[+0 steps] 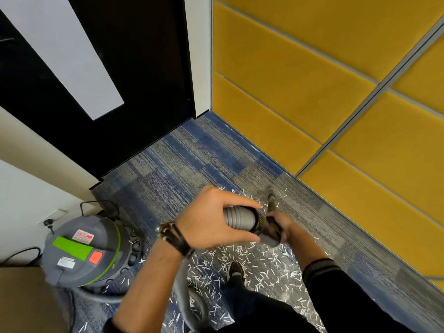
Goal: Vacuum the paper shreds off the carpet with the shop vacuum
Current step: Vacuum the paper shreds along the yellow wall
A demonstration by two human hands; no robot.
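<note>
The left hand curls its fingers and thumb around the grey ribbed vacuum hose near its cuff. The right hand grips the dark wand section joined to that hose; the wand tip is blurred. White paper shreds lie scattered on the blue-and-grey striped carpet beneath both hands. The round grey shop vacuum with a green band stands to the left, near the black door. Yellow padded wall panels line the right side.

No legible txt anywhere. On shop vac lid: red/white sticker & small white label, print on both too blurred to read.
</note>
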